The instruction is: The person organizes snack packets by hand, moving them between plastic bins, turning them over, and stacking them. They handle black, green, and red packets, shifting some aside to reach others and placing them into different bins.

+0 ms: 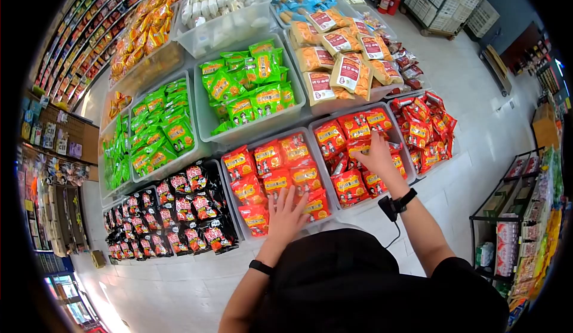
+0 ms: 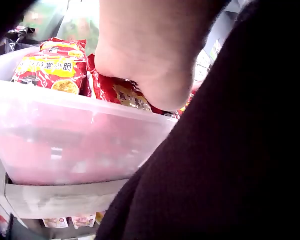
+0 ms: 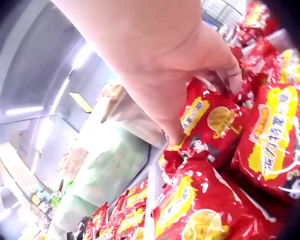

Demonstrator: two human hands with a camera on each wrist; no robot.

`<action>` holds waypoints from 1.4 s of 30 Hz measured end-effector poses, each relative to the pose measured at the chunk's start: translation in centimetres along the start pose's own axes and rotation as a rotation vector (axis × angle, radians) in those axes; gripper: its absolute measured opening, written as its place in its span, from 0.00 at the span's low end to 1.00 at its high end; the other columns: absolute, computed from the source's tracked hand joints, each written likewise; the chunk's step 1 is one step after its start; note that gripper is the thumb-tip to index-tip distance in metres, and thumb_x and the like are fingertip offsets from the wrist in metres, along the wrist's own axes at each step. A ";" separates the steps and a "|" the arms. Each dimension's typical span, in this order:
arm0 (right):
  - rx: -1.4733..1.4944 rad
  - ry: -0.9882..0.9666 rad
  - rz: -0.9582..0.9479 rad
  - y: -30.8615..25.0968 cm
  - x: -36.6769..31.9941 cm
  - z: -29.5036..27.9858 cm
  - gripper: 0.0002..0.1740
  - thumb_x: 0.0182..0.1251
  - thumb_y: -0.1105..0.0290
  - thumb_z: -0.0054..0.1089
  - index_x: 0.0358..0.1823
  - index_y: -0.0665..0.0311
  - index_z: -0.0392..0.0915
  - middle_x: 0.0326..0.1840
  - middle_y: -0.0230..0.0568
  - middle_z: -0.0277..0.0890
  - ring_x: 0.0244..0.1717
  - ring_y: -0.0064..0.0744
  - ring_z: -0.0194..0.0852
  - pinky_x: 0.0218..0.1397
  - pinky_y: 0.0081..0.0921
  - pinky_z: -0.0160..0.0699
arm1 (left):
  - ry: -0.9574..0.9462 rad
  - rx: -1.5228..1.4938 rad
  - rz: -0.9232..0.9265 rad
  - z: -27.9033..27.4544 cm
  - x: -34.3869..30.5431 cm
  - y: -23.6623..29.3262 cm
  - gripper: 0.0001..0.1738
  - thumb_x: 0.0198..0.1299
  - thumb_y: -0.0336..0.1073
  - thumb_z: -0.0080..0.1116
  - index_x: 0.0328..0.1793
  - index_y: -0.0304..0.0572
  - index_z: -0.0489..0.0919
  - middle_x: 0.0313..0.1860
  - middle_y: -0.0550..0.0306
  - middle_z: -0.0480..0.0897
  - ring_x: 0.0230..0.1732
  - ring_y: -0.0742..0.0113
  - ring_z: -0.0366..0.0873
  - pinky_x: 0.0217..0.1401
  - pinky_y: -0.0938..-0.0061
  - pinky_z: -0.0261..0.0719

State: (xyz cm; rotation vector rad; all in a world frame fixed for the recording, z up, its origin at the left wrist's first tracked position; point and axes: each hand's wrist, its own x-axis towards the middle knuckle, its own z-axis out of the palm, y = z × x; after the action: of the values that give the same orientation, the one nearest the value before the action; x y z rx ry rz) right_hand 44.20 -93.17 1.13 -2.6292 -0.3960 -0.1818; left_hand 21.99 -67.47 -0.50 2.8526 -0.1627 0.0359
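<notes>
Pinches red snack packet (image 3: 216, 121) with right hand (image 1: 377, 157), right of frame centre; can't see its covered edge. Rests spread left hand (image 1: 286, 215) on boxed red packets (image 1: 255, 218), below centre.

Red packet (image 2: 50, 67), left wrist view: dark Chinese characters on yellow band, last three reading 掌心脆; ones ahead blurred. Rightmost red packet (image 3: 272, 132), right wrist view: characters along yellow band, 力特 legible after uncertain first character; rest less sure. Middle red packet (image 3: 215, 117), same view: yellow band partly covered, 心脆 near its end. Head view: print on green packets (image 1: 224, 85) and black packets (image 1: 203, 206) too small to read; red-and-white labels on tan bags (image 1: 352, 73) likewise illegible.
</notes>
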 end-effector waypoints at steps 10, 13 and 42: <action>0.374 -0.296 0.093 1.1 1.8 -3.3 0.14 0.58 0.72 0.72 0.43 0.68 0.79 0.43 0.47 0.81 0.42 0.37 0.82 0.46 0.33 0.80 | 0.065 -0.124 0.003 -2.4 0.2 -0.3 0.32 0.61 0.47 0.66 0.71 0.52 0.75 0.74 0.46 0.67 0.77 0.45 0.59 0.78 0.42 0.50; 0.471 -0.279 0.025 -0.4 2.7 -5.1 0.08 0.64 0.76 0.65 0.42 0.68 0.78 0.39 0.42 0.80 0.38 0.30 0.80 0.43 0.27 0.79 | 0.169 -0.184 -0.003 -2.4 -0.1 -1.3 0.30 0.58 0.41 0.68 0.67 0.47 0.76 0.71 0.47 0.70 0.74 0.45 0.62 0.77 0.45 0.54; -0.018 -0.353 -0.555 -14.3 0.5 9.7 0.51 0.71 0.39 0.50 0.79 0.74 0.48 0.82 0.66 0.44 0.85 0.58 0.38 0.84 0.52 0.38 | 0.169 0.080 -0.304 -0.3 2.4 -9.7 0.42 0.67 0.54 0.57 0.79 0.35 0.62 0.82 0.31 0.53 0.81 0.29 0.48 0.79 0.38 0.49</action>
State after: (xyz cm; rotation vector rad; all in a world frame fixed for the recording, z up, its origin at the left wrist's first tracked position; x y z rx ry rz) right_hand 40.81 -76.36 -1.08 -2.5020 -1.2437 0.1067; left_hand 25.44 -58.38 -2.77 2.9025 0.3137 0.2235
